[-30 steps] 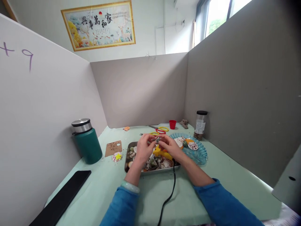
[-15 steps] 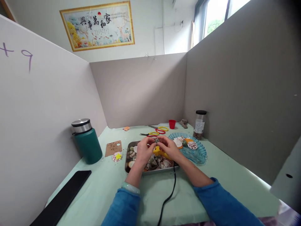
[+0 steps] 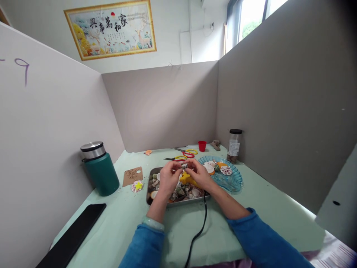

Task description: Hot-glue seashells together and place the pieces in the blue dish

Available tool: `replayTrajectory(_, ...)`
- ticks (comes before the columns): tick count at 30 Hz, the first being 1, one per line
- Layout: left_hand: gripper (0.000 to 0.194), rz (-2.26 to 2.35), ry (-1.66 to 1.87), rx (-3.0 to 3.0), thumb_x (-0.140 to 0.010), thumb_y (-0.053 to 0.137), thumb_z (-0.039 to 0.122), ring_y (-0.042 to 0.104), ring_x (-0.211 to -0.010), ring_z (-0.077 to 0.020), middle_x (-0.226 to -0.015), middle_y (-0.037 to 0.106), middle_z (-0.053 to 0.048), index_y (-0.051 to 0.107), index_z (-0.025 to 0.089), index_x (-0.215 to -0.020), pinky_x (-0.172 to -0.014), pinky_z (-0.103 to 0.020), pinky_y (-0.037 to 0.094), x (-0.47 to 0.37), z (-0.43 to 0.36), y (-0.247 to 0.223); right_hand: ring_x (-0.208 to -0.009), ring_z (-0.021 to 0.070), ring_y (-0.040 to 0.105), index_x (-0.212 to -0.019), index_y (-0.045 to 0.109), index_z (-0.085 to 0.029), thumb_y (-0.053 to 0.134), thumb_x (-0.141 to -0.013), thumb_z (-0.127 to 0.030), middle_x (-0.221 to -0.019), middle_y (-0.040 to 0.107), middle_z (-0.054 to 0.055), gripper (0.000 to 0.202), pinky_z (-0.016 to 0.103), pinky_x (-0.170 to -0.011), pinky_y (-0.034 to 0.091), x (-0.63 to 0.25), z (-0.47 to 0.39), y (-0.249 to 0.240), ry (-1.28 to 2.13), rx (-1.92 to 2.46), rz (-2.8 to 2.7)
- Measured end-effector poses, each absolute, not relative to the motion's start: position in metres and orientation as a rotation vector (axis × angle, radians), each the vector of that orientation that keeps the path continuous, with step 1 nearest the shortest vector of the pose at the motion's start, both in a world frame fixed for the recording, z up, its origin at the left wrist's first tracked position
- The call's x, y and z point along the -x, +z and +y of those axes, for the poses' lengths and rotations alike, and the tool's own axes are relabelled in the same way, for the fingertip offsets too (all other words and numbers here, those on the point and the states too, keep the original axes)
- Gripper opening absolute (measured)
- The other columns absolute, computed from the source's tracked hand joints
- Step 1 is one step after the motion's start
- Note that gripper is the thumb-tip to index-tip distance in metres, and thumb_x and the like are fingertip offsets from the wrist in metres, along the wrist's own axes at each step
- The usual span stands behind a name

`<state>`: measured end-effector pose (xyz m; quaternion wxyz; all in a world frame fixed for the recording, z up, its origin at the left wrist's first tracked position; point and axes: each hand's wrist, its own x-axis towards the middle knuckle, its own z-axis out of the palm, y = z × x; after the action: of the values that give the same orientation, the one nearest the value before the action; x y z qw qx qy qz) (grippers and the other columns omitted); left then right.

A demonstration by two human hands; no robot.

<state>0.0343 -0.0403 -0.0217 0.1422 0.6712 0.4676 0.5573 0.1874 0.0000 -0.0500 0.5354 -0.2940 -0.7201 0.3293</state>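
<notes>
My left hand [image 3: 169,178] and my right hand [image 3: 199,174] meet above the far side of a metal tray [image 3: 189,202]. Between their fingertips they pinch a small grey-green shell [image 3: 184,166], mostly covered by the fingers. Several shells [image 3: 180,191] fill the tray below. A yellow glue gun [image 3: 188,179] lies over the shells, partly behind my right hand. Its black cord [image 3: 201,227] runs over the tray's near rim toward me.
Scissors [image 3: 180,158] and a red cup [image 3: 202,146] lie beyond the tray. A blue plate [image 3: 235,182] of decorated discs and a jar [image 3: 234,145] are right. Left are a green bottle [image 3: 102,173], a black slab [image 3: 78,232], a brown card [image 3: 129,178] and a star-topped disc [image 3: 137,186].
The whole view has shifted slightly, so everything appears a little farther left. Both hands keep their pinch on the small shell, which seems turned a little between the fingers.
</notes>
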Motion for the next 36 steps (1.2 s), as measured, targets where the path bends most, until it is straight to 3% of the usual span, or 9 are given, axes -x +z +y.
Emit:
replayTrajectory(5, 0.020, 1.258, 1.621, -1.688, -0.075, 0.064, 0.025, 0.061, -0.077, -0.0137, -0.089, 0.066, -0.005, 0.061, 0.016, -0.092, -0.066, -0.024, 0.052, -0.033, -0.035, -0.023, -0.075, 0.0158, 0.057, -0.100, 0.052, -0.021, 0.060, -0.081, -0.030, -0.084, 0.059, 0.001, 0.022, 0.026, -0.064, 0.046, -0.187, 0.002, -0.050, 0.772, 0.683, -1.648)
replayTrajectory(11, 0.039, 1.112, 1.452, -1.388, -0.069, 0.072, 0.040, 0.060, -0.062, -0.0122, -0.074, 0.065, -0.003, 0.063, 0.012, -0.095, -0.059, -0.026, 0.054, -0.036, -0.037, -0.022, -0.074, 0.0160, 0.059, -0.093, 0.051, -0.021, 0.062, -0.079, -0.029, -0.085, 0.061, 0.000, 0.019, 0.028, -0.064, 0.047, -0.187, -0.002, -0.048, 0.674, 0.735, -1.706)
replayTrajectory(21, 0.042, 0.965, 1.321, -1.204, -0.063, 0.079, 0.036, 0.066, -0.065, -0.0143, -0.079, 0.069, -0.005, 0.065, 0.013, -0.097, -0.062, -0.027, 0.056, -0.032, -0.043, -0.020, -0.075, 0.0174, 0.058, -0.094, 0.055, -0.022, 0.057, -0.081, -0.022, -0.089, 0.063, 0.003, 0.014, 0.030, -0.068, 0.047, -0.188, -0.010, -0.046, 0.459, 0.775, -1.827)
replayTrajectory(29, 0.044, 0.942, 1.360, -1.152, -0.061, 0.080, 0.032, 0.065, -0.064, -0.0131, -0.081, 0.071, -0.006, 0.067, 0.014, -0.098, -0.063, -0.025, 0.053, -0.028, -0.042, -0.022, -0.089, 0.0203, 0.059, -0.122, 0.053, -0.023, 0.056, -0.085, -0.022, -0.114, 0.062, 0.008, 0.037, 0.033, -0.075, 0.049, -0.189, -0.013, -0.044, 0.442, 0.671, -1.892)
replayTrajectory(36, 0.045, 0.960, 1.386, -1.158, -0.059, 0.081, 0.033, 0.064, -0.065, -0.0131, -0.082, 0.072, -0.006, 0.071, 0.015, -0.098, -0.065, -0.026, 0.052, -0.029, -0.043, -0.020, -0.098, 0.0221, 0.057, -0.118, 0.056, -0.023, 0.055, -0.087, -0.020, -0.116, 0.058, 0.009, 0.032, 0.036, -0.082, 0.049, -0.190, -0.012, -0.043, 0.367, 0.603, -1.912)
